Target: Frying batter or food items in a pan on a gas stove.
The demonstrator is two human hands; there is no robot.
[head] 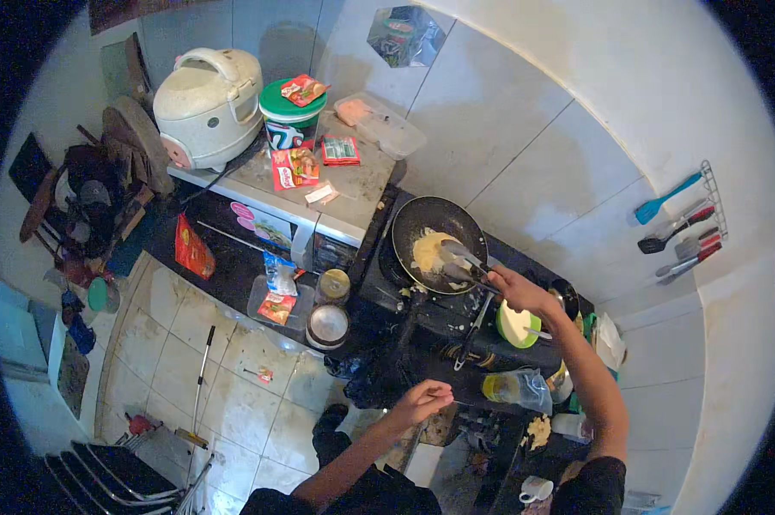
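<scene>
My right hand (519, 290) is closed around the handles of metal tongs (468, 257). The tongs' tips touch a pale yellow, flat piece of food (432, 251) in a dark speckled frying pan (439, 212), which sits on the black stove. Just under my right hand, a green bowl (509, 331) holds pale batter and a spoon. My left hand (426, 400) hovers in front of the stove with its fingers curled; nothing shows in it, and whether the fingers touch is unclear. A second metal utensil (471, 335) lies on the stove, right of the pan's near side.
A rice cooker (210, 116), a green-lidded tub (291, 103) and red packets (295, 168) stand on the microwave oven (355, 219). Jars (327, 326) are left of the stove. A bag of yellow liquid (516, 390) lies at the right. Utensils (667, 199) hang on the wall.
</scene>
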